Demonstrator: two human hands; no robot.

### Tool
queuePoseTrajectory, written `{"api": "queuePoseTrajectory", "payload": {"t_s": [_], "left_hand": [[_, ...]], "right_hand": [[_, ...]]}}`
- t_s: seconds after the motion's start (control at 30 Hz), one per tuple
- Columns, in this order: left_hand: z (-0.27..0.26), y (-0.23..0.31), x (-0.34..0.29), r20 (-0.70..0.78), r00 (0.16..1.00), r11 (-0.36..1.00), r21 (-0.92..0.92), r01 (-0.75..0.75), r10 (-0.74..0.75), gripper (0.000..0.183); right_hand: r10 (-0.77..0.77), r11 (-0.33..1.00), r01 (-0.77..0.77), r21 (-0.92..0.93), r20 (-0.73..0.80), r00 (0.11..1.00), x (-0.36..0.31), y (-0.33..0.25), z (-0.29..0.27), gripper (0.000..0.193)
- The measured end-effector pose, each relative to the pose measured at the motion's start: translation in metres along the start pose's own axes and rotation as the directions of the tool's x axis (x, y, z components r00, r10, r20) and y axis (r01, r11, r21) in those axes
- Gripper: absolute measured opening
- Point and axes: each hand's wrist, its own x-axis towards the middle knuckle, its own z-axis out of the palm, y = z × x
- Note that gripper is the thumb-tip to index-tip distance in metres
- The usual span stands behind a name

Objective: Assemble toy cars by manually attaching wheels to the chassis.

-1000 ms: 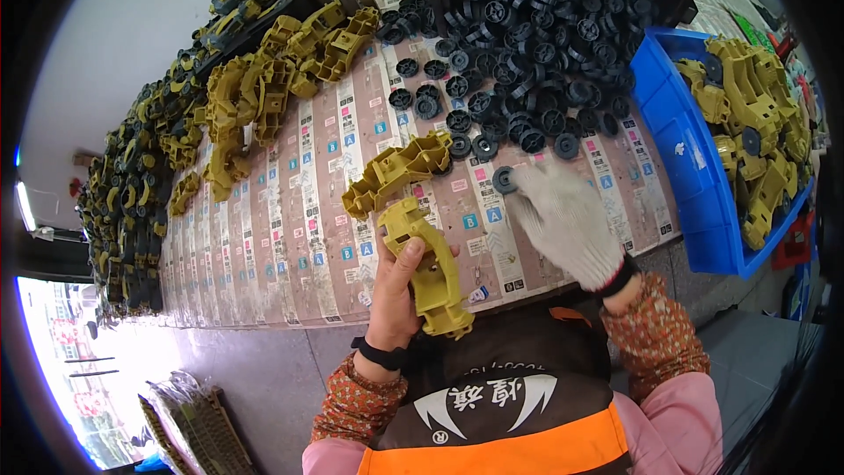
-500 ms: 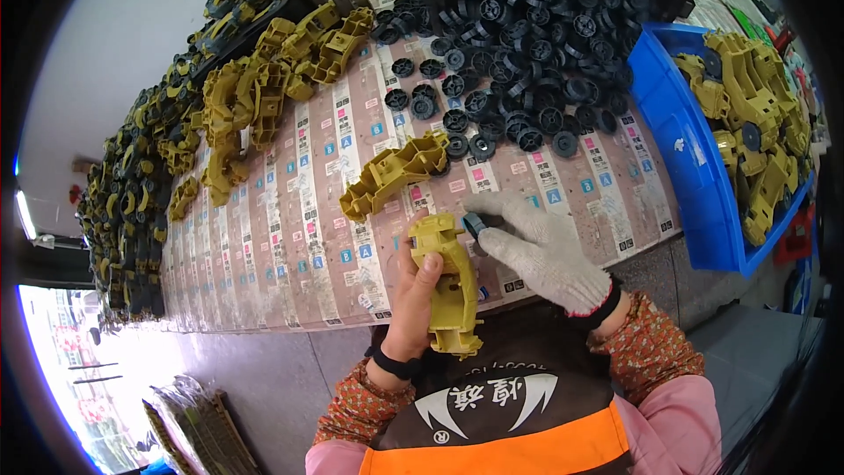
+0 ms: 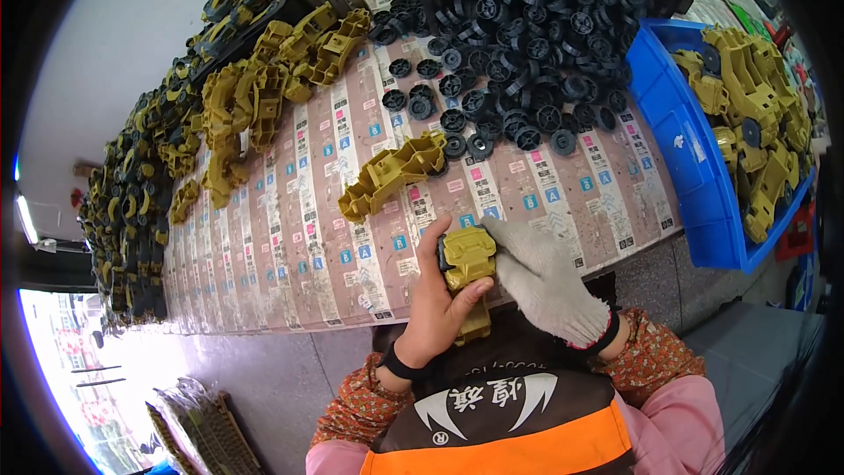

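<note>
Upright above the table's near edge is a yellow plastic toy vehicle body (image 3: 469,251), its end turned up. My bare left hand (image 3: 438,303) is closed around it, fingers on the left side and thumb across the front. A dark wheel (image 3: 442,253) shows at its left side beside my fingers. My right hand (image 3: 547,280), in a pale knitted glove, has its fingers pressed together against the body's right side. Whatever lies under those fingertips is hidden. Just beyond my hands, another yellow body (image 3: 391,178) lies on the table.
A large heap of black wheels (image 3: 536,70) spreads over the back of the patterned table (image 3: 290,237). Yellow bodies (image 3: 255,88) are piled at the left, beside stacked bodies with wheels (image 3: 127,220). A blue bin (image 3: 694,158) of yellow bodies stands at the right.
The yellow body in my left hand has been turned end-up and moved slightly right. My right hand has brought the black wheel against the body's side, where the wheel is now hidden.
</note>
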Motion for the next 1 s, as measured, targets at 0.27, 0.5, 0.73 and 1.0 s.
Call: {"api": "queuePoseTrajectory", "payload": {"t_s": [0.27, 0.5, 0.73, 1.0], "left_hand": [[-0.005, 0.012, 0.009, 0.154, 0.984, 0.942, 0.307, -0.138, 0.094, 0.089], [-0.005, 0.012, 0.023, -0.011, 0.989, 0.905, -0.405, 0.132, -0.149, 0.086], [-0.021, 0.006, 0.028, -0.211, 0.943, 0.794, -0.602, 0.081, -0.256, 0.079], [-0.018, -0.003, 0.032, -0.340, 0.905, 0.717, -0.695, -0.058, -0.256, 0.079]], "right_hand": [[-0.023, 0.998, 0.027, -0.048, 0.079, 0.997, 0.010, -0.003, -0.022, 0.032], [-0.165, 0.769, 0.011, -0.639, -0.183, 0.969, 0.089, 0.014, -0.051, 0.020], [-0.332, 0.548, 0.151, -0.823, -0.048, 0.942, 0.112, 0.046, -0.065, 0.022], [0.015, 0.995, 0.001, -0.098, 0.157, 0.988, 0.028, -0.014, -0.024, 0.021]]}}
